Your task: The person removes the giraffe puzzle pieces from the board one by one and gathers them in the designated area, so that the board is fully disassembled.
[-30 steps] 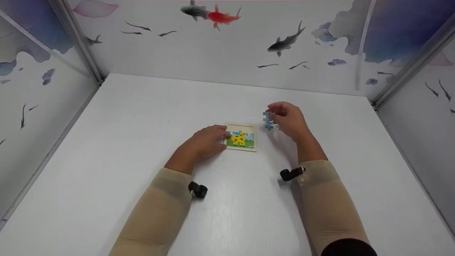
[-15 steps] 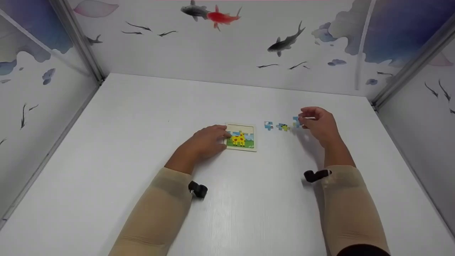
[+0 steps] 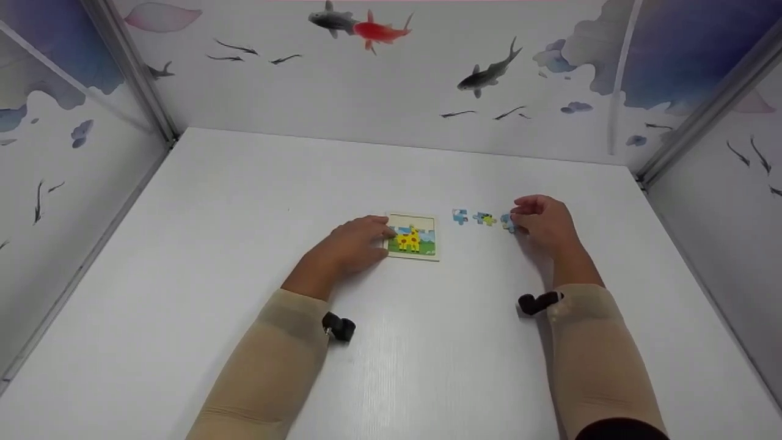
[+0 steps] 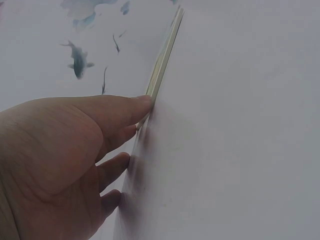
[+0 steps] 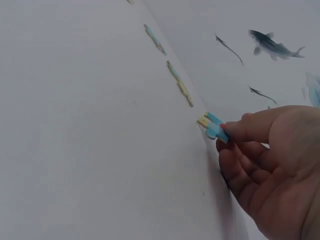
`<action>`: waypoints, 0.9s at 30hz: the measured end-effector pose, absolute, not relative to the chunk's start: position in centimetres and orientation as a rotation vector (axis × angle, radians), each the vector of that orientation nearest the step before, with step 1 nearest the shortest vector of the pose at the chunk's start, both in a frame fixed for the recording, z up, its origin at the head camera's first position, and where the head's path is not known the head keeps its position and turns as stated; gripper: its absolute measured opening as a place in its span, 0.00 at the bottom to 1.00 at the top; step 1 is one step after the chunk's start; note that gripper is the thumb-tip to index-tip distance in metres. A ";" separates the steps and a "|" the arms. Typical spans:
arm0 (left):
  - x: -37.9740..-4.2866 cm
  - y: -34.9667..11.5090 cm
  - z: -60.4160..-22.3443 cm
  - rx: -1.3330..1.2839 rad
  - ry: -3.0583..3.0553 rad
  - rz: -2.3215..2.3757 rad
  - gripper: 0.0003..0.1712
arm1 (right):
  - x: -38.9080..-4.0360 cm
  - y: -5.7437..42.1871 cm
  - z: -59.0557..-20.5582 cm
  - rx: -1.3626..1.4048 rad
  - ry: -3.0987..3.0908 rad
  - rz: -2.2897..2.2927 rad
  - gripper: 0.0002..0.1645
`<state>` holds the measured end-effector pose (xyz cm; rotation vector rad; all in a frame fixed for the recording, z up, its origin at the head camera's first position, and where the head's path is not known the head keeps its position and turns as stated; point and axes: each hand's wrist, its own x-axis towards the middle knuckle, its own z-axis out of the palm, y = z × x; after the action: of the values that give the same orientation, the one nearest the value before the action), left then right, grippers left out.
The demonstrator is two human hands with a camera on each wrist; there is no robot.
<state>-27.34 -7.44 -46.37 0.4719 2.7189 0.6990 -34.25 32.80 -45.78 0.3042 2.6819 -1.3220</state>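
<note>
A small wooden jigsaw puzzle tray (image 3: 437, 244) with a yellow giraffe picture lies flat on the table; its upper strip shows bare wood. At its left side rests my left hand (image 3: 354, 245), thumb at the edge and one fingertip over the picture. In the left wrist view the thumb (image 4: 120, 106) touches the tray's thin edge (image 4: 167, 55). My right hand (image 3: 547, 226) pinches a blue puzzle piece (image 5: 216, 129) between thumb and fingers, tilted, just above or on the table. Beside it lie a blue-and-yellow piece (image 3: 486, 218) and a blue piece (image 3: 460, 216).
The white table (image 3: 391, 366) is bounded by a back panel (image 3: 366, 91) with printed fish and by side panels. A small black camera sits on each sleeve's cuff, the left camera (image 3: 339, 327) and the right camera (image 3: 537, 303).
My right hand has carried the blue piece rightward, past the two loose pieces, then lowered it toward the table at the row's right end. The left hand has stayed on the tray.
</note>
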 end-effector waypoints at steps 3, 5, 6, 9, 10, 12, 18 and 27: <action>-27.4 -7.5 -46.5 0.478 2.719 0.700 0.28 | -34.2 32.8 -45.9 0.291 2.693 -1.301 0.25; -27.5 -7.5 -46.5 0.482 2.721 0.699 0.28 | -34.2 32.7 -45.9 0.288 2.704 -1.289 0.25; -27.5 -7.5 -46.5 0.482 2.721 0.699 0.28 | -34.2 32.7 -45.9 0.288 2.709 -1.280 0.25; -27.5 -7.5 -46.5 0.485 2.720 0.698 0.28 | -34.3 32.8 -45.9 0.293 2.723 -1.267 0.24; -27.5 -7.5 -46.5 0.488 2.720 0.697 0.28 | -34.3 32.8 -45.9 0.291 2.726 -1.266 0.25; -27.5 -7.5 -46.6 0.496 2.720 0.694 0.28 | -34.3 33.0 -45.9 0.285 2.732 -1.263 0.25; -27.5 -7.5 -46.3 0.502 2.718 0.688 0.28 | -34.3 33.0 -45.7 0.303 2.725 -1.279 0.26; -27.4 -7.5 -46.5 0.471 2.710 0.702 0.29 | -34.0 29.2 -44.0 0.194 2.761 -1.240 0.24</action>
<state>-27.45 -7.47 -46.51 0.4715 2.7105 0.7015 -33.96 29.15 -43.97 0.1942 2.7613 -1.2397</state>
